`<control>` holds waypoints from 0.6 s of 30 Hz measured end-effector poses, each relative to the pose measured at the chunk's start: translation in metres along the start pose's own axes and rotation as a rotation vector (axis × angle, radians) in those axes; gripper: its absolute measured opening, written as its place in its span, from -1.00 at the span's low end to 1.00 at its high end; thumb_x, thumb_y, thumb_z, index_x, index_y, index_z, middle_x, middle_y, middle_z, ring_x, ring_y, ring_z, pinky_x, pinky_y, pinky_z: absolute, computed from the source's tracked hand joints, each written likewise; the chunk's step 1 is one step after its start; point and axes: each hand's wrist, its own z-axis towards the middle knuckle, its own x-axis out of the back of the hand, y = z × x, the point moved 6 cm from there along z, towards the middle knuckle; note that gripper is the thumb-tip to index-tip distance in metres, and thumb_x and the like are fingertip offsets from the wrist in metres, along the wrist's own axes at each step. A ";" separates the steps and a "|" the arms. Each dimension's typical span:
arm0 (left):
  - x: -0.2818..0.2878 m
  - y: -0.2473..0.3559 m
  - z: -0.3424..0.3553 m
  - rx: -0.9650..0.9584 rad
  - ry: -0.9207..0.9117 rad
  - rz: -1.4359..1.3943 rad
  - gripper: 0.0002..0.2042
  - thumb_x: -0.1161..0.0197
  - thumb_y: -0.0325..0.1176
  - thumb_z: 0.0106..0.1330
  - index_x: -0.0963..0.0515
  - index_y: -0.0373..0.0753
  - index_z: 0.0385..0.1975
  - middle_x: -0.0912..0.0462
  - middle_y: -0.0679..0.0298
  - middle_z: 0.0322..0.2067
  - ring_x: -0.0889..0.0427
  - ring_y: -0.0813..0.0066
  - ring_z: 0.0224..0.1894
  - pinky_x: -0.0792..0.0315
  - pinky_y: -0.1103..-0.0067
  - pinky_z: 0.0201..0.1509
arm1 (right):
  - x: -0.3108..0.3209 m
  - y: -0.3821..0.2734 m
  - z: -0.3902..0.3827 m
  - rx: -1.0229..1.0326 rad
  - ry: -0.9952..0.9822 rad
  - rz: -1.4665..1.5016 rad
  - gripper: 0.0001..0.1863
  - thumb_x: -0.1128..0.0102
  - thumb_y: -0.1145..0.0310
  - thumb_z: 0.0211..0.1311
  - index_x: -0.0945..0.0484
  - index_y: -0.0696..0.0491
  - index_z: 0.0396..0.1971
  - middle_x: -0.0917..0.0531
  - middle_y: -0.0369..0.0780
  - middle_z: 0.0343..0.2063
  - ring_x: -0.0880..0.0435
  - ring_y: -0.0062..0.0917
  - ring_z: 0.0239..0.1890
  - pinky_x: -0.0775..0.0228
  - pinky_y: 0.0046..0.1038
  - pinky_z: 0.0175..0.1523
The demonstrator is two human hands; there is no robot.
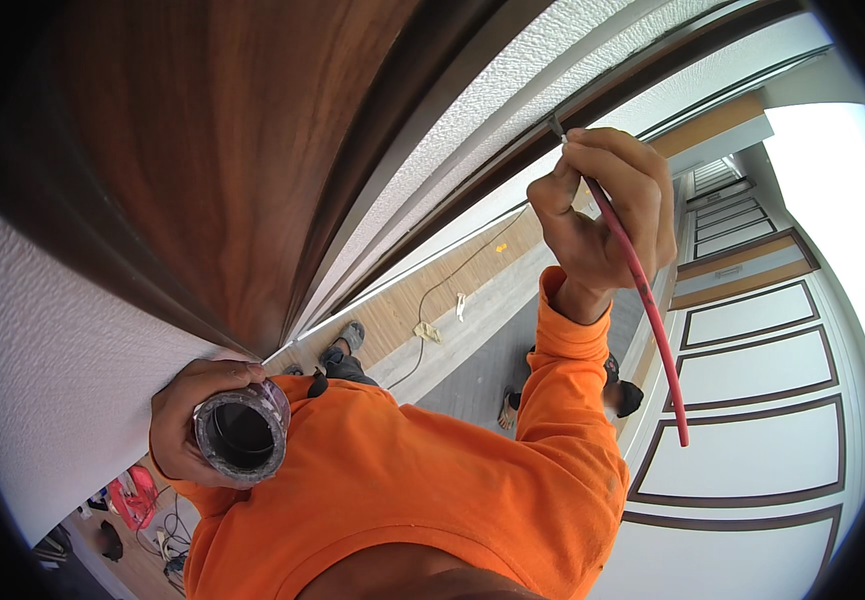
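Note:
My left hand (190, 425) is wrapped round a small round paint can (277, 415), with dark paint inside and smears on its rim. It is held close to my chest, beside the textured white wall. My right hand (617, 205) is raised and pinches a thin paintbrush with a long red handle (642, 290). The handle slants down past my wrist. At its upper end, the small brush tip (556, 125) is at a dark brown trim strip (512, 155); whether the bristles touch it I cannot tell.
A brown wooden panel (212, 130) rises at the left. White wall panels with dark frames (752, 450) line the right. Below lie a cable (422, 350), a crumpled scrap (427, 332) and a red bag-like thing (134, 498). Another person's dark-topped head (629, 398) shows beyond my right arm.

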 end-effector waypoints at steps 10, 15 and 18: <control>-0.001 0.002 0.000 -0.026 0.020 0.012 0.01 -0.84 -0.18 -0.36 -0.44 -0.41 0.19 -0.63 -0.12 0.08 -0.69 0.07 0.11 -0.55 0.28 0.23 | 0.000 -0.003 0.000 0.017 0.020 -0.003 -0.71 -0.31 0.71 -0.23 -0.65 0.10 -0.41 -0.75 -0.21 -0.42 -0.72 -0.55 -0.49 -0.56 -0.64 -0.43; -0.002 0.001 0.001 -0.037 0.029 0.010 0.00 -0.84 -0.19 -0.36 -0.44 -0.41 0.19 -0.64 -0.12 0.07 -0.69 0.09 0.10 -0.54 0.28 0.22 | 0.000 -0.001 -0.002 0.012 -0.009 -0.007 -0.72 -0.32 0.70 -0.22 -0.65 0.10 -0.41 -0.75 -0.20 -0.42 -0.73 -0.56 -0.49 -0.58 -0.65 -0.43; -0.002 -0.001 -0.002 -0.031 0.049 0.004 -0.01 -0.84 -0.20 -0.37 -0.45 -0.41 0.18 -0.65 -0.12 0.06 -0.70 0.09 0.09 -0.53 0.27 0.23 | -0.002 -0.001 -0.001 0.013 -0.020 -0.011 -0.72 -0.32 0.70 -0.21 -0.65 0.10 -0.40 -0.75 -0.20 -0.42 -0.73 -0.56 -0.49 -0.58 -0.65 -0.43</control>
